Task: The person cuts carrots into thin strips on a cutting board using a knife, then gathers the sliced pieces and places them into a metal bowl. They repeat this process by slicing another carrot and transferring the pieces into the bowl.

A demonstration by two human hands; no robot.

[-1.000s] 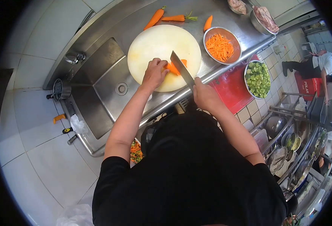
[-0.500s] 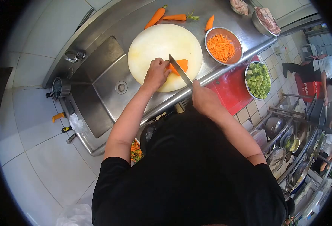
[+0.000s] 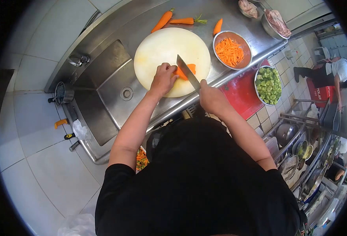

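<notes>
On the round white cutting board, my left hand presses curled fingers on a piece of carrot. The knife lies across that carrot, its blade pointing away from me and to the left. My right hand is closed around the knife's handle, just past the board's near right edge. More orange carrot shows on the right side of the blade. Beyond the board lie two whole carrots and a carrot piece. To the right, a metal bowl holds carrot strips.
Left of the board is a steel sink with a tap. A bowl of chopped green vegetable stands over a red surface. Bowls of raw meat sit at the far right. A rack of pans and another person are further right.
The carrot under the knife looks shifted, with orange now on both sides of the blade. Both hands stay nearly in place; the whole view has moved slightly.
</notes>
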